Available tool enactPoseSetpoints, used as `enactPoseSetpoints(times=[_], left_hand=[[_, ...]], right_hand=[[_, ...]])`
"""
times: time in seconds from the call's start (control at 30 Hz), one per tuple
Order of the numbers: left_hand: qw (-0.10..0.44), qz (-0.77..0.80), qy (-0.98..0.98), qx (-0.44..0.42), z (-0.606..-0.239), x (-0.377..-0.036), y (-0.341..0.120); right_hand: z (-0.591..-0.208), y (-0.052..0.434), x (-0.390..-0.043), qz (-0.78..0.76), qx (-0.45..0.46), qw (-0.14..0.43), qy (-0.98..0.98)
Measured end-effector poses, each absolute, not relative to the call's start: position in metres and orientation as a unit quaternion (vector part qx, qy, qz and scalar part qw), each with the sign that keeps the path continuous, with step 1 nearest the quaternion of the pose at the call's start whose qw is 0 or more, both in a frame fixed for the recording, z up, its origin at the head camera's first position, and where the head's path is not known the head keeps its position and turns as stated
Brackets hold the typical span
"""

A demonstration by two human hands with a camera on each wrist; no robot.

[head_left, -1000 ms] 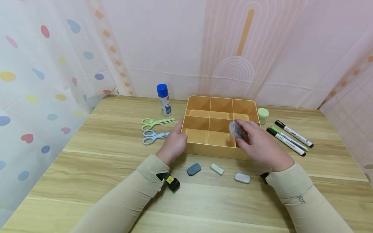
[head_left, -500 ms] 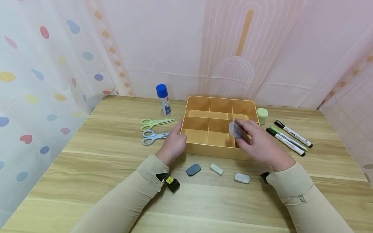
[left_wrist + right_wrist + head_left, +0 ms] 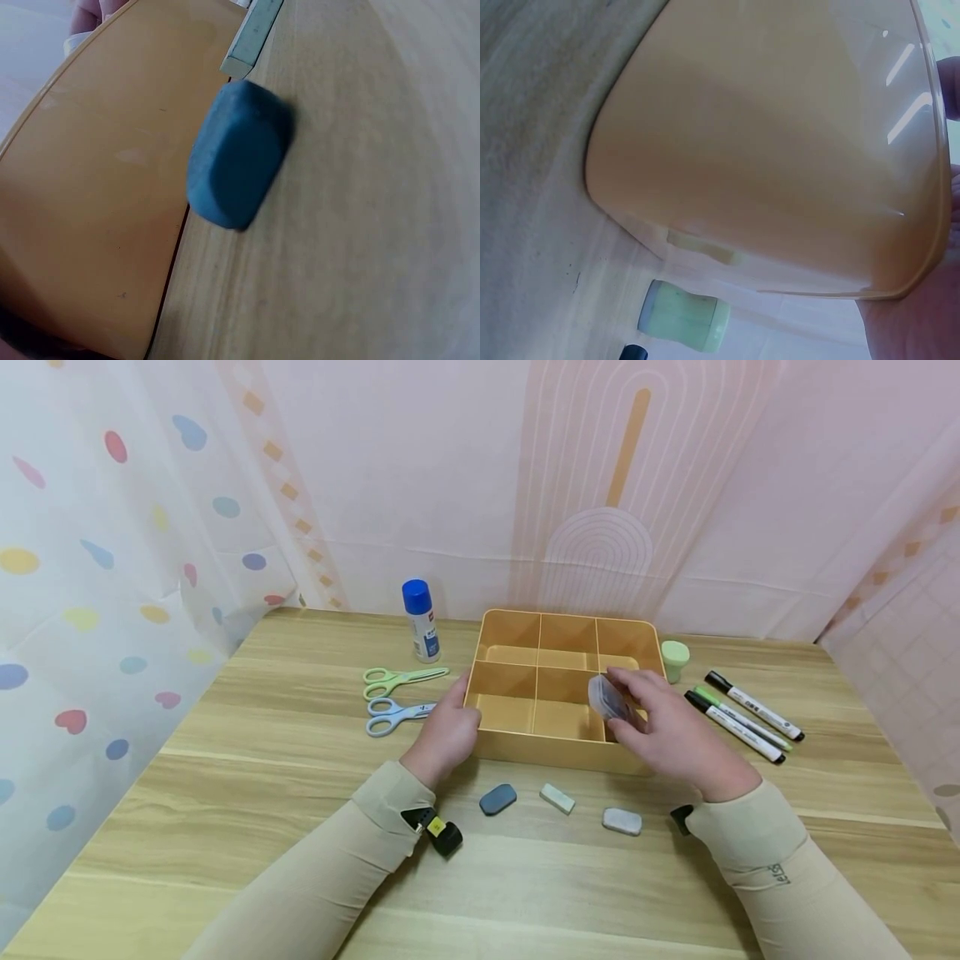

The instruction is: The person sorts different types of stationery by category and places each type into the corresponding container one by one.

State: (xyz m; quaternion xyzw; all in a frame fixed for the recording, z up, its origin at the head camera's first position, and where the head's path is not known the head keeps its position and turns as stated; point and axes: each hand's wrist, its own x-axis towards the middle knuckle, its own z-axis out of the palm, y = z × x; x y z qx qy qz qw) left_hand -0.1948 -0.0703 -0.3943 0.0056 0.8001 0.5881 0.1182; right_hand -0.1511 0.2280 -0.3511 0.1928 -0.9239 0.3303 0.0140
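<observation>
Your right hand [image 3: 667,727] pinches a small clear case [image 3: 606,697] in its fingers, tilted over the front right compartment of the orange tray [image 3: 558,752]. Your left hand [image 3: 447,731] rests against the tray's left front corner, fingers curled round the wall. By my reading you are mid-placement; lowering the case calls for clearing the divider, then letting go. The compartment floor under your right hand is hidden, and the case's contents are too small to make out. 3 erasers lie on the bench [image 3: 225,793] in front.
</observation>
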Motion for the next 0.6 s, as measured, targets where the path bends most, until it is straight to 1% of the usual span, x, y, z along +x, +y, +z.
enactPoseSetpoints(times=[0.33,0.5,0.6], left_hand=[[0.115,0.59,0.799,0.009,-0.3954,-0.1952,-0.0708],[0.113,0.59,0.8,0.011,-0.3957,-0.1953,-0.0704],[0.115,0.591,0.799,0.009,-0.3955,-0.1954,-0.0703]], right_hand=[[-0.3537,0.2288,-0.1538,0.336,0.183,0.012,-0.924],[-0.3518,0.2298,-0.153,0.353,0.18,0.003,-0.918],[-0.3505,0.2317,-0.1517,0.352,0.176,0.009,-0.919]])
